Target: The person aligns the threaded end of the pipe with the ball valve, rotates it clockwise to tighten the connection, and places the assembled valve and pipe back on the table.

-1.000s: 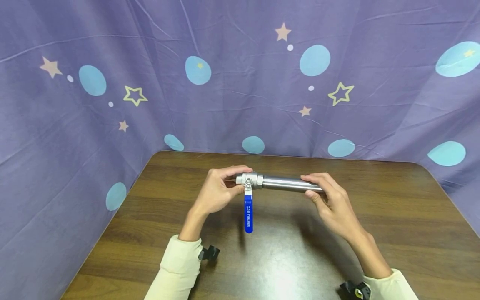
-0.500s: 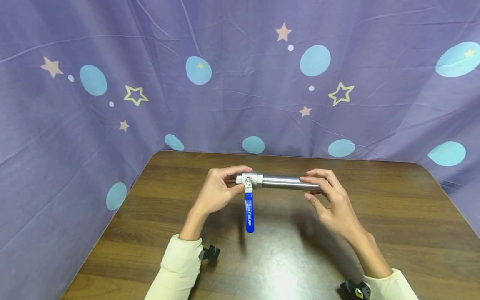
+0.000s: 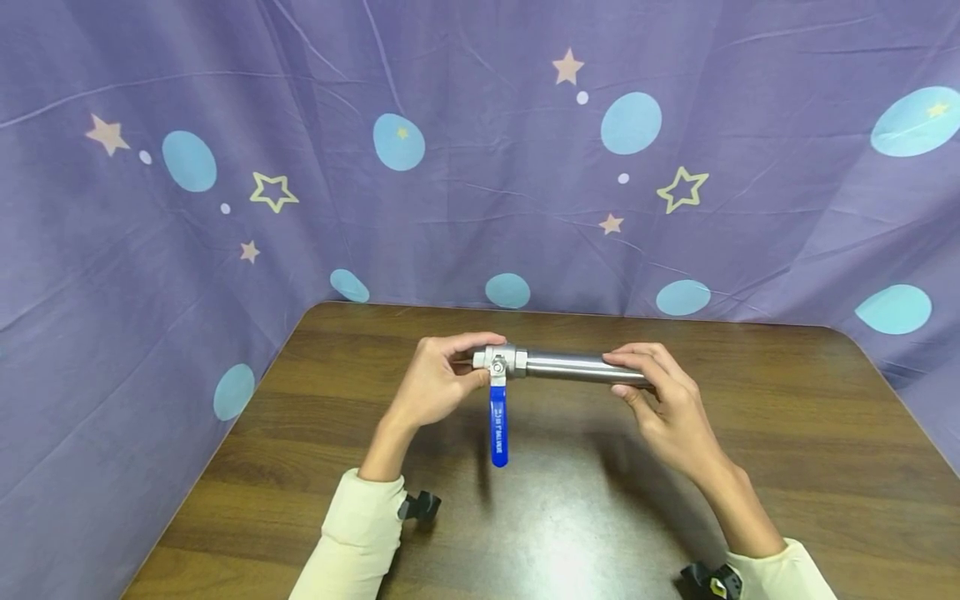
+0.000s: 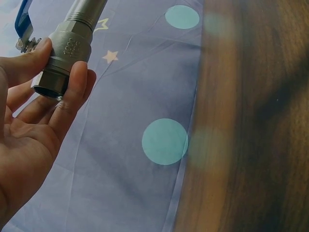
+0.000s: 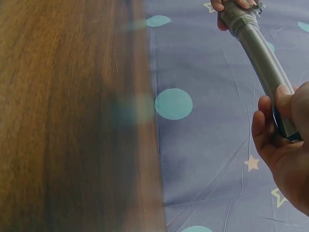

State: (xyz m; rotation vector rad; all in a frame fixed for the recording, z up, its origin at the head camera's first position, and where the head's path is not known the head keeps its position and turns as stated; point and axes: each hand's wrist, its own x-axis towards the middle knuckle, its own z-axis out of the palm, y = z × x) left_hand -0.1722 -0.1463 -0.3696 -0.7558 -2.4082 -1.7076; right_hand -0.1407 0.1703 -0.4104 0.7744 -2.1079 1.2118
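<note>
I am pinching the valve [image 3: 511, 356] with the left hand [image 3: 432, 385] and the pipe [image 3: 564, 366], near its outer end, with the right hand [image 3: 669, 402]; both pieces are sitting joined in line above the bench [image 3: 300, 442]. The blue handle [image 3: 499, 429] is pointing nearward. For working this joint well, I am favouring a steady valve, light fingertips rolling the pipe, and no sideways tilt straining the threads [image 4: 84, 20].

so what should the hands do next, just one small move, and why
Probably a small twist of the pipe by the right hand: it holds one end, while the left hand grips the ball valve joined to the other. Which direction, I can't tell.
</note>
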